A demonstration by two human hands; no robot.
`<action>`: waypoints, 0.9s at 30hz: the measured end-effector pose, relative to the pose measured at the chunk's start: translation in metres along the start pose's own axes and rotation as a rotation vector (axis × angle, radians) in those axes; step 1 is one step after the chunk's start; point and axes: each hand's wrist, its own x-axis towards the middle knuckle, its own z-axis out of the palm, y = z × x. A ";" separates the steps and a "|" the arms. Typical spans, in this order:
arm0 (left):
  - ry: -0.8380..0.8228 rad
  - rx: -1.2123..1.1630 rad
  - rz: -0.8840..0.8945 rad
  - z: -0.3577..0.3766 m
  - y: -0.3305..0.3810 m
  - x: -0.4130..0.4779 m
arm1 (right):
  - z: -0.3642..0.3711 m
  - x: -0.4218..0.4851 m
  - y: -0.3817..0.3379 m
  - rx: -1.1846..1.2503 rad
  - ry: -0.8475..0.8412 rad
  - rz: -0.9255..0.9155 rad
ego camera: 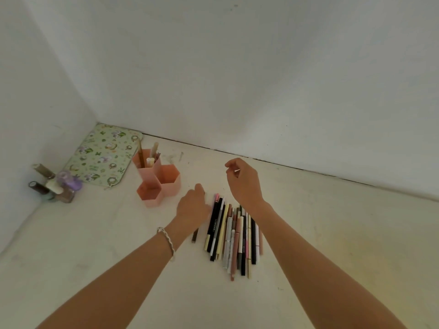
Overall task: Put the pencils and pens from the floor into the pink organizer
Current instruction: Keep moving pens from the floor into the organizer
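The pink organizer (166,186) has three hexagonal cups and stands on the floor, left of and beyond my hands. Its tall rear cup holds several pens (149,157); nothing shows in the two lower cups. A pile of pencils and pens (234,236) lies side by side on the floor between my forearms. My left hand (192,207) rests knuckles up just left of the pile, closed over a dark pencil (195,235) whose end sticks out below the palm. My right hand (244,181) hovers above the pile's far end with fingers curled; a small white tip shows at the fingers.
A green floral pouch (104,155) lies flat in the corner behind the organizer. Several nail polish bottles (54,186) cluster at the left wall. White walls close the space on the left and at the back.
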 end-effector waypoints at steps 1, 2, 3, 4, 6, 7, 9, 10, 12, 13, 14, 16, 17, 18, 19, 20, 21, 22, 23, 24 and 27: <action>0.040 -0.055 0.014 -0.013 0.001 0.004 | 0.000 0.002 0.000 -0.035 -0.023 0.013; 0.089 -0.107 0.032 -0.027 0.004 0.007 | 0.001 0.005 0.000 -0.083 -0.054 0.037; 0.142 -0.151 0.053 -0.043 0.006 0.010 | 0.003 0.009 0.001 -0.147 -0.095 0.073; 0.196 -0.192 0.075 -0.057 0.009 0.012 | 0.007 0.011 0.001 -0.225 -0.143 0.115; 0.297 -0.262 0.110 -0.079 0.014 0.012 | 0.016 0.014 0.004 -0.386 -0.242 0.196; 0.332 -0.298 0.119 -0.087 0.016 0.010 | 0.021 0.013 0.006 -0.465 -0.283 0.220; 0.370 -0.368 0.131 -0.096 0.016 0.005 | 0.029 0.011 0.010 -0.619 -0.334 0.222; 0.377 -0.387 0.140 -0.098 0.015 0.003 | 0.033 0.009 0.012 -0.681 -0.344 0.213; 0.383 -0.411 0.154 -0.099 0.011 -0.001 | 0.039 0.006 0.017 -0.732 -0.346 0.206; 0.388 -0.421 0.155 -0.099 0.008 -0.002 | 0.042 0.004 0.019 -0.731 -0.346 0.206; 0.389 -0.429 0.156 -0.098 0.005 -0.004 | 0.044 0.002 0.020 -0.722 -0.342 0.205; 0.383 -0.454 0.153 -0.097 0.001 -0.006 | 0.047 -0.001 0.023 -0.679 -0.330 0.200; 0.377 -0.476 0.150 -0.097 -0.001 -0.007 | 0.048 -0.001 0.024 -0.650 -0.323 0.205; 0.373 -0.499 0.146 -0.096 -0.002 -0.007 | 0.049 -0.001 0.024 -0.626 -0.319 0.219; 0.372 -0.521 0.143 -0.097 -0.003 -0.008 | 0.052 0.000 0.024 -0.607 -0.313 0.234; 0.370 -0.534 0.145 -0.097 -0.004 -0.009 | 0.054 0.001 0.023 -0.591 -0.304 0.251; 0.369 -0.540 0.151 -0.097 -0.006 -0.010 | 0.058 0.001 0.022 -0.580 -0.293 0.261; 0.367 -0.547 0.156 -0.097 -0.007 -0.010 | 0.061 0.001 0.021 -0.572 -0.283 0.269; 0.365 -0.558 0.158 -0.097 -0.008 -0.012 | 0.064 0.001 0.021 -0.564 -0.272 0.273; 0.362 -0.570 0.159 -0.097 -0.009 -0.013 | 0.067 0.001 0.021 -0.555 -0.262 0.277; 0.377 -0.572 0.166 -0.096 -0.014 -0.017 | 0.074 0.003 0.020 -0.480 -0.235 0.324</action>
